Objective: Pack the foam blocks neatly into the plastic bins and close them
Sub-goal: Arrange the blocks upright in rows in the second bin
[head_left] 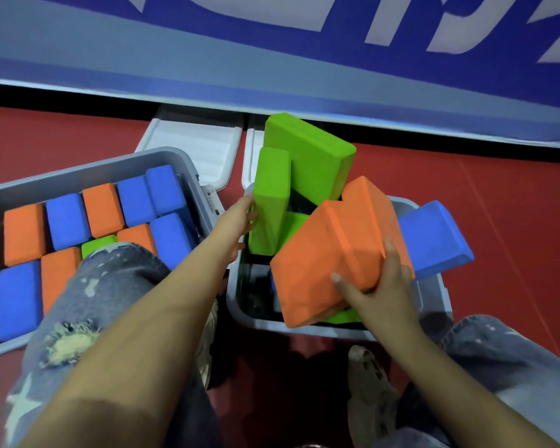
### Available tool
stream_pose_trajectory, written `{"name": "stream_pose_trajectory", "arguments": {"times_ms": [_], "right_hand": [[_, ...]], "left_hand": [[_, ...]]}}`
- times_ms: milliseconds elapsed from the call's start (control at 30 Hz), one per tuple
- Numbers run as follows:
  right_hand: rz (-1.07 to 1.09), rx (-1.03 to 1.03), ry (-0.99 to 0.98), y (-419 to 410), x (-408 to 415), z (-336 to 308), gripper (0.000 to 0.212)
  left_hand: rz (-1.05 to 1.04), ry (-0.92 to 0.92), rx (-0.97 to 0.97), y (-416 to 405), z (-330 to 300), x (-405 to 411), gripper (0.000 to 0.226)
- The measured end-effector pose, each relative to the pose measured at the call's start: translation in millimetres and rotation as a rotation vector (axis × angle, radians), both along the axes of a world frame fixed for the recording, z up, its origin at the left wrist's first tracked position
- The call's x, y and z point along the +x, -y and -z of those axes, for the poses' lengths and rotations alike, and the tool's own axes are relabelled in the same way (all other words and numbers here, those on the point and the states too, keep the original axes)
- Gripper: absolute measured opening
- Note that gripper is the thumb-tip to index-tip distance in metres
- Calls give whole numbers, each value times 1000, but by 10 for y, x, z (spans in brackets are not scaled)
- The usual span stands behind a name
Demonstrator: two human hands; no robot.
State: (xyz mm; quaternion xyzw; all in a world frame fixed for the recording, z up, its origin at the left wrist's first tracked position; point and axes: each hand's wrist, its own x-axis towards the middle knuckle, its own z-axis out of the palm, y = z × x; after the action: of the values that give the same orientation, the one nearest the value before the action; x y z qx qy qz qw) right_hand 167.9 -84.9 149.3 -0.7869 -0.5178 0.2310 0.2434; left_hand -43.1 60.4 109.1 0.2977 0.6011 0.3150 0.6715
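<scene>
Foam blocks [88, 234] packed in neat rows in left bin [78, 171], lid off. Right of it, right bin [304, 328] jumbled: left hand [236, 226] steadying green block [270, 202], right hand [379, 286] gripping orange blocks [330, 253].

a gym or play hall: red padded floor mat [78, 140], blue-and-white wall banner [272, 43]

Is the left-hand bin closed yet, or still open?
Open. The left bin has no lid on it; its rows of foam blocks are exposed, and a white lid lies behind it.
</scene>
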Motion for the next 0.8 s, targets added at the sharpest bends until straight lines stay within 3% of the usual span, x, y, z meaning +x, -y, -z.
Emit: {"name": "stream_pose_trajectory", "arguments": {"times_ms": [333, 500, 667, 800], "right_hand": [[-56, 83, -28, -213, -308, 157, 109], [-35, 116, -55, -292, -475, 180, 110], [-200, -47, 12, -203, -659, 284, 114], [-271, -316, -19, -252, -647, 475, 100]], "left_hand": [[-71, -116, 33, 5, 83, 24, 36], [-38, -64, 45, 23, 60, 23, 32], [26, -75, 45, 60, 55, 10, 43], [61, -14, -10, 112, 65, 3, 56]]}}
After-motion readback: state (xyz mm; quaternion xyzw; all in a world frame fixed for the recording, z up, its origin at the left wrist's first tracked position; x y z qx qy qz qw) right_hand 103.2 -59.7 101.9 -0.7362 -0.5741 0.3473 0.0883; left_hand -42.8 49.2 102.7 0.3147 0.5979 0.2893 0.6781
